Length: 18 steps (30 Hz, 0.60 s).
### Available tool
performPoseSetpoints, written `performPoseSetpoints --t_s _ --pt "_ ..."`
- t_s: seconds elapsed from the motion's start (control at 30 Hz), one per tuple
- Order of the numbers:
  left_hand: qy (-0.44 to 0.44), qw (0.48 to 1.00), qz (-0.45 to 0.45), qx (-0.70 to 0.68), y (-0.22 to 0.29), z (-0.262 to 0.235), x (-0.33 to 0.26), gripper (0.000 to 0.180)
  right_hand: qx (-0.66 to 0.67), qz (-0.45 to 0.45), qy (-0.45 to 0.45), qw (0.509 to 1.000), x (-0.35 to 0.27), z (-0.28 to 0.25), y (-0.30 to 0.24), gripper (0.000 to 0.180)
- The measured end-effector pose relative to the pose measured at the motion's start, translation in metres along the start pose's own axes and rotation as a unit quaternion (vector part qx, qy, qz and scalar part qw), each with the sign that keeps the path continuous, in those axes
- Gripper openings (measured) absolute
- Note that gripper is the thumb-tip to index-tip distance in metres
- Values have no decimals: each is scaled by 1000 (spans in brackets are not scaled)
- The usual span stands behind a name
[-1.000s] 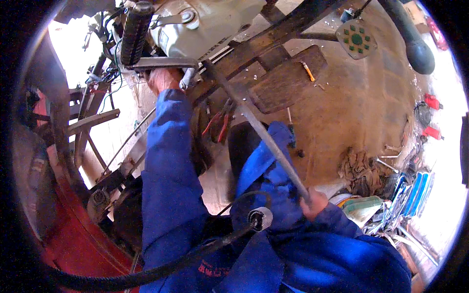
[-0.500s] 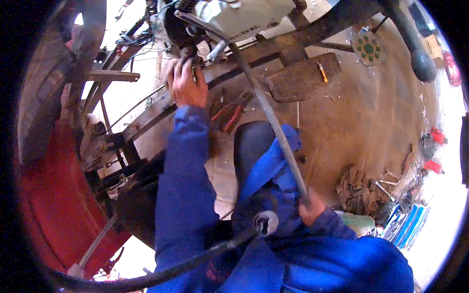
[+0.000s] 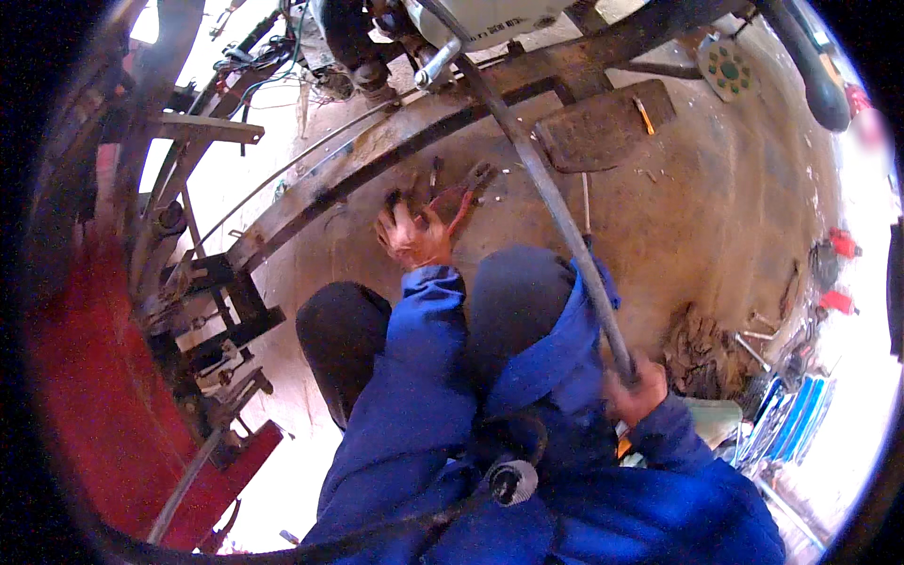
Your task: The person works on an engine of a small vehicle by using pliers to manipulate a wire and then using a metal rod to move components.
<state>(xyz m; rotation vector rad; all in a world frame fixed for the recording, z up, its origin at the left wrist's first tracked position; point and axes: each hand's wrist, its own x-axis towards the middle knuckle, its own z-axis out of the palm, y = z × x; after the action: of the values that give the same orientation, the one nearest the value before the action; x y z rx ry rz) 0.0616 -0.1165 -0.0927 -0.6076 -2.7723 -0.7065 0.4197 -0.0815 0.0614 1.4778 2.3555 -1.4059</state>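
Dusty concrete floor (image 3: 716, 217) spreads under a rusty vehicle frame, with a red body panel (image 3: 85, 405) far off to the left of the fingers. Kneeling in blue overalls, the person reaches the left hand (image 3: 412, 235) down to the red-handled pliers (image 3: 461, 193) lying on the floor just beyond the fingertips; the fingers are spread and loosely curled, apparently touching the handles without a closed grip, though blur makes that hard to tell. The right hand (image 3: 633, 388) is wrapped tight around the near end of a long steel bar (image 3: 541, 179), which slants away from those fingers toward the engine parts above. By the look of it, this is the tool pick-up; next, the fingers need to close on the handles while the bar is kept steady.
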Motion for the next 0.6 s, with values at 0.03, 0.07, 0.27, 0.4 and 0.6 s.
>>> performPoseSetpoints --t_s 0.03,0.07,0.27,0.4,0.6 --pt "-47 999 18 11 -12 14 -14 49 11 12 -6 1000 0 -2 -3 20" --pt "-87 995 34 24 -16 20 -21 54 23 18 -15 999 2 -4 -5 19" --pt "-273 949 76 136 -19 43 -18 71 -70 31 17 997 4 -5 -15 16" --pt "-389 907 40 153 -19 46 -6 62 -111 48 35 992 2 1 -12 17" --pt "-415 885 163 134 -19 42 -36 41 -124 59 32 990 4 4 -16 20"
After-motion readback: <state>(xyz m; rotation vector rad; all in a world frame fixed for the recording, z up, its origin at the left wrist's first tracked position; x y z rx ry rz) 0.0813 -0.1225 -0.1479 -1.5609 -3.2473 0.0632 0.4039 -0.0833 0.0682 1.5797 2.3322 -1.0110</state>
